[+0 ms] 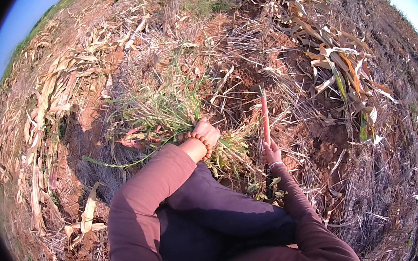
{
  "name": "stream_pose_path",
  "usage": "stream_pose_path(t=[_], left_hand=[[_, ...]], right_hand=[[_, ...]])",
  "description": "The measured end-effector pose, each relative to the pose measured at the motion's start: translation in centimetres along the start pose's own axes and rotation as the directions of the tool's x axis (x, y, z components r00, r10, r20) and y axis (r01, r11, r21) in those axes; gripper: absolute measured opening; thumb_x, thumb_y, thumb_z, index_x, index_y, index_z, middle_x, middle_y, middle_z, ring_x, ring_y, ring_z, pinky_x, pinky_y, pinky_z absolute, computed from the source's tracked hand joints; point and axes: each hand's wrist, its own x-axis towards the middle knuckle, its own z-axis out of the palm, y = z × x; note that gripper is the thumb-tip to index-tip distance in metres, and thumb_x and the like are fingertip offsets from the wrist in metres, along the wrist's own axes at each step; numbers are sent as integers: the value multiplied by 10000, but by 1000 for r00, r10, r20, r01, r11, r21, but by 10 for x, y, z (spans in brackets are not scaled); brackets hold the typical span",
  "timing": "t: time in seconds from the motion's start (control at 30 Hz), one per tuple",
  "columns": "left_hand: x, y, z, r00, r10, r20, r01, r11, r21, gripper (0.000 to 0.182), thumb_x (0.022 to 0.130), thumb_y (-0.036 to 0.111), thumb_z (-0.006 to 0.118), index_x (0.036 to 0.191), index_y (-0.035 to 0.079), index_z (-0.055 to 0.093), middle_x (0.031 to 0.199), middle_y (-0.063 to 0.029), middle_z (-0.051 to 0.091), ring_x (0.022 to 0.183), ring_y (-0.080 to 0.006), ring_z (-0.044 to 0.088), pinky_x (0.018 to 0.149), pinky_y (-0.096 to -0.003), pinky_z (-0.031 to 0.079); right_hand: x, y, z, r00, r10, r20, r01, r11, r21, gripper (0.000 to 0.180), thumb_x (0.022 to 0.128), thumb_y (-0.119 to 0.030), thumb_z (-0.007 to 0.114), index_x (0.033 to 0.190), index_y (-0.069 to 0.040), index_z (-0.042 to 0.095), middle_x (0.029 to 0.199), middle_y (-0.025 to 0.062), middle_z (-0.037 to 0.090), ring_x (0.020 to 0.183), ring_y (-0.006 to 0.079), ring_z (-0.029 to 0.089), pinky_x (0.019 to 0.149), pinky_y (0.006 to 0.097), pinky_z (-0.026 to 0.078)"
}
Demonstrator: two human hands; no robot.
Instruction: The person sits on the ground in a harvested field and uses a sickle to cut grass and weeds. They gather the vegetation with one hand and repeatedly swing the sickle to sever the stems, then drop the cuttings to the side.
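My left hand (205, 132), with a beaded bracelet at its wrist, is closed around a bunch of green weeds (167, 112) in front of my knees. Leafy and yellowish stems show on both sides of the fist. To the right, my right hand (271, 153) grips the lower part of a reddish wooden handle (265, 117) that points away from me. A dark part lies below that hand, partly behind leaves; whether it belongs to the same tool I cannot tell. Pink-red leaves (132, 140) lie left of my left hand.
Dry corn stalks and leaves lie in rows at the left (47, 87) and the right (345, 63). Straw and reddish soil (324, 147) cover the ground between them. A low leafy plant (267, 190) stands by my right forearm.
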Motion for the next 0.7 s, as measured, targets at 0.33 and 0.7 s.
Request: stream_pose_path(t=[0.33,0.7], left_hand=[[15,-4,31,999,24,29,-24,1000,-18,621,895,540,280,1318,126,466,1333,-78,477,1266,-233,404,1069,-467,247],[-13,4,0,1000,-23,7,23,1000,-21,631,923,526,237,1380,123,401,1408,-80,422,1331,-259,339,1096,-499,192]], right_hand=[[-10,-74,22,961,-246,-125,261,958,119,440,933,-215,552,1334,-127,393,617,-61,402,445,28,339,373,188,272],[46,-4,14,905,-381,-188,262,849,-459,391,919,-193,551,1286,-79,478,862,95,638,705,183,607,663,312,508]])
